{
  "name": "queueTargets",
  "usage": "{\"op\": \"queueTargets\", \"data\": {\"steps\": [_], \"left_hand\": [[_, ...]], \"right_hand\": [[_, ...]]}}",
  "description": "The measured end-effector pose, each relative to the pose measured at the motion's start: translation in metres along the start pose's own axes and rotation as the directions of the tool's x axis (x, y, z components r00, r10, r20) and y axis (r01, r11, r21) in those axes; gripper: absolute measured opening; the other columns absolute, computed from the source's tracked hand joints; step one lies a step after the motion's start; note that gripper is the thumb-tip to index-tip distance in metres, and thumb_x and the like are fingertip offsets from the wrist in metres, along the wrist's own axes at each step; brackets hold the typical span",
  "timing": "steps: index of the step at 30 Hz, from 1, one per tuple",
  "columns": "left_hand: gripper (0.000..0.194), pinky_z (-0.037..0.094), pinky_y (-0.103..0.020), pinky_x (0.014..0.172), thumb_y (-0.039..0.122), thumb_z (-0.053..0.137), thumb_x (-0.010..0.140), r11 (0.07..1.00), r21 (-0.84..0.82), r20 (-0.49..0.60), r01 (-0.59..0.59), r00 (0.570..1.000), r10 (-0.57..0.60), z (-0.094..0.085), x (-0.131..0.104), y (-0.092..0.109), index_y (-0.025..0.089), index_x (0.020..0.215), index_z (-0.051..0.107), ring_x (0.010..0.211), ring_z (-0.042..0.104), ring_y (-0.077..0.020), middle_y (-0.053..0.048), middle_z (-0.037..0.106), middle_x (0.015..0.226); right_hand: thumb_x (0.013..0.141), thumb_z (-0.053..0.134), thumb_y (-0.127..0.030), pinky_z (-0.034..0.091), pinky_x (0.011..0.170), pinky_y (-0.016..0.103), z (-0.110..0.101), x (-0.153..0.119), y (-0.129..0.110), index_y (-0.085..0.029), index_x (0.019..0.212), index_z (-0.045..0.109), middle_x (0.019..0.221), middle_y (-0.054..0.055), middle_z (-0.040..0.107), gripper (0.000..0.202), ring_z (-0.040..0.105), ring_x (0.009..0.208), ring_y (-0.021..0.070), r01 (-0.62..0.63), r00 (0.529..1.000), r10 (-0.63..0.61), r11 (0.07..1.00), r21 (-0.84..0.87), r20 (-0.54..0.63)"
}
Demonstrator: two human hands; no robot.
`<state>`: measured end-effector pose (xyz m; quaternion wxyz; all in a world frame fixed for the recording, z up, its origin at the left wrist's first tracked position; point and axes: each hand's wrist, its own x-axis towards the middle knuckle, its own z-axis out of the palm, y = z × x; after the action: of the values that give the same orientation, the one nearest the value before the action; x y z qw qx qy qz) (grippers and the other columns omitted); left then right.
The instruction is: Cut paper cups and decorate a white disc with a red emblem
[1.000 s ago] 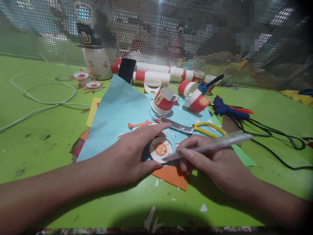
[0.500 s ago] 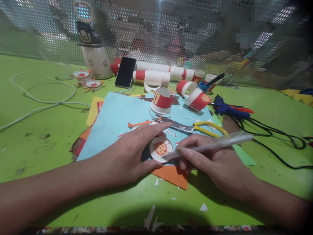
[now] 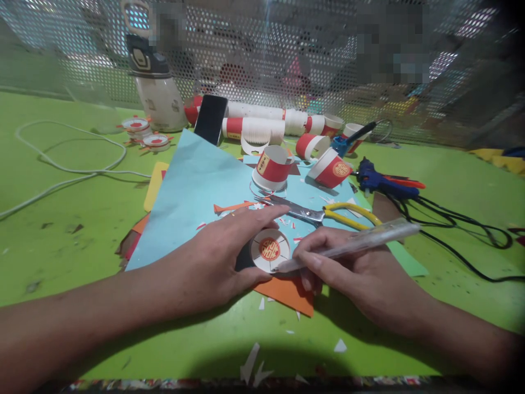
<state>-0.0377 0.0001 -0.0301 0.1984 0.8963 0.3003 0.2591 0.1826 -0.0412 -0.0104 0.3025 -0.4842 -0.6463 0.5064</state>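
Observation:
My left hand (image 3: 223,249) curves around a round white paper disc (image 3: 258,257), its thumb and index finger gripping the rim. The disc looks like the base of a paper cup and has a red-and-gold emblem in its middle and thin dark lines running outward. My right hand (image 3: 348,268) grips a clear-barrelled pen (image 3: 369,238), its tip on the disc's near edge. Just beyond my fingers lie scissors with yellow handles (image 3: 307,212). A cut red-and-white paper cup (image 3: 273,168) stands behind them on a light blue sheet (image 3: 197,186).
Stacked paper cups (image 3: 254,128), a phone (image 3: 211,117) and a bottle (image 3: 159,98) line the back. A blue glue gun (image 3: 385,183) with a black cord lies on the right. A white cable (image 3: 69,178) loops at left. Orange paper (image 3: 287,296) and scraps lie in front.
The pen tip has slid down to the disc's near edge. The blue sheet's far left corner has lifted and now covers the phone's lower end. My left hand stays about where it was.

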Motion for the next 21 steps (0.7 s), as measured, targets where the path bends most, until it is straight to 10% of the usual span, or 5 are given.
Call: {"op": "queueTargets", "data": {"steps": [9,14,21], "left_hand": [[0.064,0.044,-0.035,0.103,0.029,0.063,0.087,0.999,0.031,-0.018,-0.003,1.000,0.004,0.001,-0.001,0.002,0.027,0.143,0.031,0.122,0.056,-0.0208,-0.004,0.063,0.127],[0.067,0.045,-0.031,0.100,0.027,0.065,0.085,0.999,0.043,-0.014,0.013,1.000,-0.013,0.000,-0.001,0.002,0.028,0.143,0.031,0.122,0.056,-0.0201,-0.003,0.061,0.132],[0.069,0.044,-0.033,0.103,0.029,0.065,0.085,0.999,-0.048,0.017,0.001,1.000,0.000,-0.001,-0.001,0.004,0.032,0.144,0.029,0.120,0.057,-0.0193,-0.002,0.059,0.134]], "right_hand": [[0.093,0.056,-0.031,0.052,0.058,0.025,-0.004,-0.001,0.001,-0.021,0.083,0.063,0.065,0.000,0.067,0.016,0.062,0.059,0.0130,-0.018,1.000,0.018,0.999,0.049,0.018],[0.093,0.059,-0.036,0.050,0.054,0.024,-0.012,-0.002,0.005,-0.025,0.096,0.064,0.065,-0.003,0.067,0.013,0.061,0.057,0.0126,0.142,0.971,-0.086,0.959,0.246,-0.225],[0.089,0.063,-0.040,0.051,0.068,0.026,-0.016,0.003,0.007,-0.027,0.105,0.066,0.088,0.001,0.071,0.020,0.066,0.080,0.0163,0.112,0.947,-0.128,0.991,-0.070,-0.294]]}}
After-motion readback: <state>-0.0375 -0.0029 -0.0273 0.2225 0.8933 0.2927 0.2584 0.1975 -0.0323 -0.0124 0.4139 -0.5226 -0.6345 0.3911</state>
